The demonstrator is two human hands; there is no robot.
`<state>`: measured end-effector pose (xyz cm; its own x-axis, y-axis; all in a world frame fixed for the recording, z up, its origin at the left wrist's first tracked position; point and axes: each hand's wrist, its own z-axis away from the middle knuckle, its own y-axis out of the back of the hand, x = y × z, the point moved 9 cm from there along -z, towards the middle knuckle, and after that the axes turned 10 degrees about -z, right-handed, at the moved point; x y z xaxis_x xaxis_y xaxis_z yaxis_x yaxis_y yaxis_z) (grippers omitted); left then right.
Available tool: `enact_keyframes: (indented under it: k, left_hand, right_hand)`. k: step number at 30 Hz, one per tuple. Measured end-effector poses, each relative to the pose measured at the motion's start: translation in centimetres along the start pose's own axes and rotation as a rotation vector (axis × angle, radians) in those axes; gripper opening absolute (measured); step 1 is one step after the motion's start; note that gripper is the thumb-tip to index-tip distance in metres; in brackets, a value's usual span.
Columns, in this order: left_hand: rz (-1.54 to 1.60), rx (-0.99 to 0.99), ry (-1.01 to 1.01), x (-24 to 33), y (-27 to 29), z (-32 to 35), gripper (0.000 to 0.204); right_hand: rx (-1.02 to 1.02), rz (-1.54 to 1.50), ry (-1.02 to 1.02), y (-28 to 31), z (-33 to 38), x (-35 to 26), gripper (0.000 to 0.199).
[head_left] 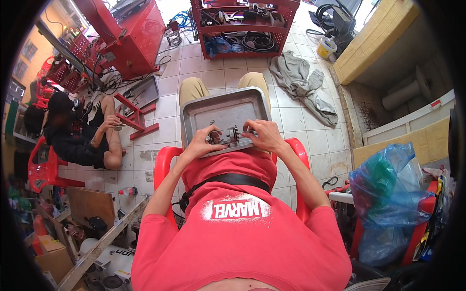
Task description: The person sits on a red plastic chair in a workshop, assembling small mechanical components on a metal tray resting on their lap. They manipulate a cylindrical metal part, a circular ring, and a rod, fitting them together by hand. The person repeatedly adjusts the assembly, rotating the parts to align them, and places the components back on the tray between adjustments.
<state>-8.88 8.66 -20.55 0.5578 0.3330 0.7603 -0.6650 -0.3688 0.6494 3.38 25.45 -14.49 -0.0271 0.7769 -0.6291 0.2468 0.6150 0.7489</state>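
A shallow grey metal tray (228,104) rests on my lap. Over its near edge I hold a small round metal machine part (233,135) with a toothed or ridged rim; its exact kind is too small to tell. My left hand (206,142) is closed round the part's left side, thumb and fingers on it. On the other side, my right hand (265,135) pinches a thin rod-like piece (246,132) that points at the part. A few small metal bits (212,122) lie in the tray beside my left fingers.
Ahead stands a red tool cart (242,51) with tools and cables. A grey cloth (301,80) lies on the tiles to the right, and blue plastic bags (386,194) hang nearby. Leftward, another person (73,131) sits by a red metal frame (138,119).
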Motion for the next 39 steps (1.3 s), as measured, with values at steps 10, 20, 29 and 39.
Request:
enact_keyframes:
  k: [10,20,29,39]
  left_hand:
    - [0.016,-0.003,-0.024,0.0,-0.1,-0.1,0.055]
    - [0.028,-0.012,-0.045,0.3,0.0,-0.2,0.053]
    - [0.036,-0.018,-0.001,0.2,-0.1,0.1,0.05]
    - [0.042,-0.015,-0.001,0.3,0.0,0.1,0.049]
  right_hand:
    - [0.044,0.085,0.082,-0.2,0.0,-0.1,0.027]
    - [0.052,0.165,0.089,-0.8,0.2,0.5,0.028]
    - [0.053,0.106,0.08,0.3,0.0,-0.6,0.029]
    - [0.045,0.063,0.077,0.2,0.1,-0.5,0.029]
